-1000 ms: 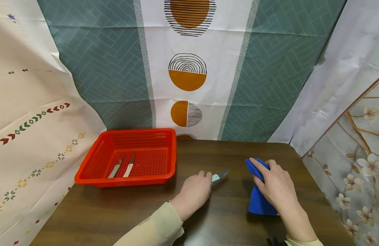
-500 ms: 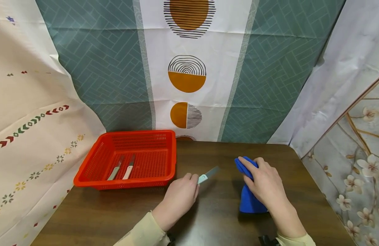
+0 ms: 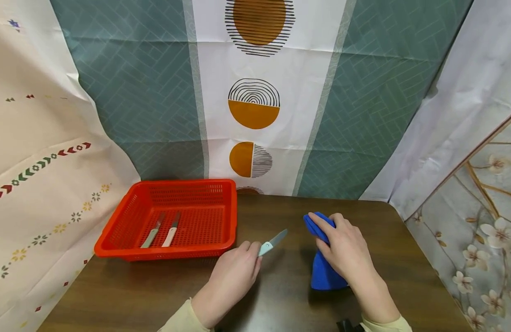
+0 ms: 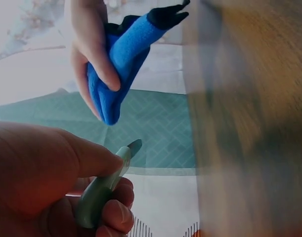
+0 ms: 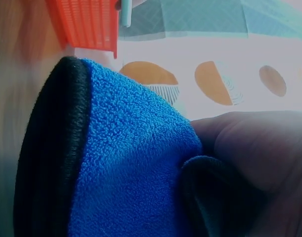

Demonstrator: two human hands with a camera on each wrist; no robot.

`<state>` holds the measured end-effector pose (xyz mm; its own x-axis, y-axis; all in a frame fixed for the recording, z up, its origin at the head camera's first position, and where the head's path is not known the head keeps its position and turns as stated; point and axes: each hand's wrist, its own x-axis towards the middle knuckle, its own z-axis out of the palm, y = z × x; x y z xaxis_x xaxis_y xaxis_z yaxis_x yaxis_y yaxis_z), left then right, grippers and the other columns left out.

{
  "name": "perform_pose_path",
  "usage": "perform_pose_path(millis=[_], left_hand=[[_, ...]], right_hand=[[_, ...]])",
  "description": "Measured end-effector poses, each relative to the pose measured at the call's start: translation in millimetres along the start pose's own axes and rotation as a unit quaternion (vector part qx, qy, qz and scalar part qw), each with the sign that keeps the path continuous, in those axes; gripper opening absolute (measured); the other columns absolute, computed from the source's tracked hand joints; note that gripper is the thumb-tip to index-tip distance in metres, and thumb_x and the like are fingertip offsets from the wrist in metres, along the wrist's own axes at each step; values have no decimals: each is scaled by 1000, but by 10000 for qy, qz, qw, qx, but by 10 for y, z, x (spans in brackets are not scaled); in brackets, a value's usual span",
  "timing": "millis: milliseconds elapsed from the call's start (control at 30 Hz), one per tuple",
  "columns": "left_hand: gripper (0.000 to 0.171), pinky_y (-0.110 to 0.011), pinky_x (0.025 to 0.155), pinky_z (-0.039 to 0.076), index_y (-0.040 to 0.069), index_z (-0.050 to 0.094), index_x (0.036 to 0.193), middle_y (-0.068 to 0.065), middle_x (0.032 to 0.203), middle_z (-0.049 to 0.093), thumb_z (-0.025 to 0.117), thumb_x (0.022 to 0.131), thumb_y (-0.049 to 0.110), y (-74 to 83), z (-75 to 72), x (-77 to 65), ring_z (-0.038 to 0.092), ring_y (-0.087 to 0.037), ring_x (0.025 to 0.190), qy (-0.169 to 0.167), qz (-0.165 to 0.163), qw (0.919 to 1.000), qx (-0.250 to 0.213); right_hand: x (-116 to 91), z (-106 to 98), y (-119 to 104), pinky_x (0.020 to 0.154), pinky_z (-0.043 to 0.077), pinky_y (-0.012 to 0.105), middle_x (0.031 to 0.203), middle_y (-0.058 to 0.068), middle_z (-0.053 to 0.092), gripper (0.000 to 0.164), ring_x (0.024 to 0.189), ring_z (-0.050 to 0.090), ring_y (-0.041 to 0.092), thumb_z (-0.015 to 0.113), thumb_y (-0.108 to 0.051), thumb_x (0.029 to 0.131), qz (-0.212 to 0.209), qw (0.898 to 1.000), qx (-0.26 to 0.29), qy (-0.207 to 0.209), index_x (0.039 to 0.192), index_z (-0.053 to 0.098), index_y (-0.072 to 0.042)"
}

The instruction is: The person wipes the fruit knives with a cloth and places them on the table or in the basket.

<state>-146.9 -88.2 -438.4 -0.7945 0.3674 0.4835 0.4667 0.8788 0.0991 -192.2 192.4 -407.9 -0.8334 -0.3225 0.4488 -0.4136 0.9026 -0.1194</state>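
My left hand [image 3: 235, 274] grips a small knife [image 3: 265, 249] by its pale green handle, the blade pointing up and to the right over the table. In the left wrist view the thumb and curled fingers wrap the handle [image 4: 99, 195]. My right hand [image 3: 346, 246] pinches a folded blue cloth [image 3: 325, 272], which hangs below the fingers. Dark edging shows on the cloth [image 5: 126, 143] in the right wrist view. Blade and cloth are apart. Two more knives, one with a green handle [image 3: 149, 238] and one with a white handle [image 3: 169, 236], lie in the red basket [image 3: 228, 216].
The basket stands at the back left of the brown wooden table [image 3: 276, 299], left of both hands. A green and white patterned curtain [image 3: 255, 69] hangs behind the table's back edge. Patterned cloths hang on the left and right sides.
Both hands have moved left, the left one with the knife toward the basket and the right one with the cloth. The knives in the basket have stayed put.
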Motion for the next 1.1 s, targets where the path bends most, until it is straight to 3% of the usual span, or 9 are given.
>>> perform_pose_path(millis=[400, 767, 1100], left_hand=[[21, -25, 44, 33, 11, 58, 94, 3, 69, 45, 76, 87, 20, -51, -158, -3, 39, -12, 53, 241, 41, 9996, 157], [25, -23, 44, 32, 10, 62, 105, 4, 71, 44, 75, 90, 24, -80, -236, 33, 38, -10, 54, 188, -34, 9997, 125], [29, -22, 44, 33, 9, 64, 111, 3, 73, 48, 76, 90, 24, -73, -289, 45, 40, -9, 54, 223, -100, 9997, 83]], right_hand=[[94, 3, -266, 85, 46, 53, 113, 13, 56, 65, 94, 57, 30, 77, -23, 86, -254, 9993, 243, -93, 146, 54, -29], [178, 33, -537, 86, 47, 48, 110, 10, 56, 66, 89, 55, 26, 78, -22, 85, -976, 9950, 220, 44, 146, 55, -29], [204, 38, -672, 84, 46, 44, 111, 8, 56, 64, 87, 53, 24, 78, -23, 86, -1139, 9931, 261, 43, 145, 55, -33]])
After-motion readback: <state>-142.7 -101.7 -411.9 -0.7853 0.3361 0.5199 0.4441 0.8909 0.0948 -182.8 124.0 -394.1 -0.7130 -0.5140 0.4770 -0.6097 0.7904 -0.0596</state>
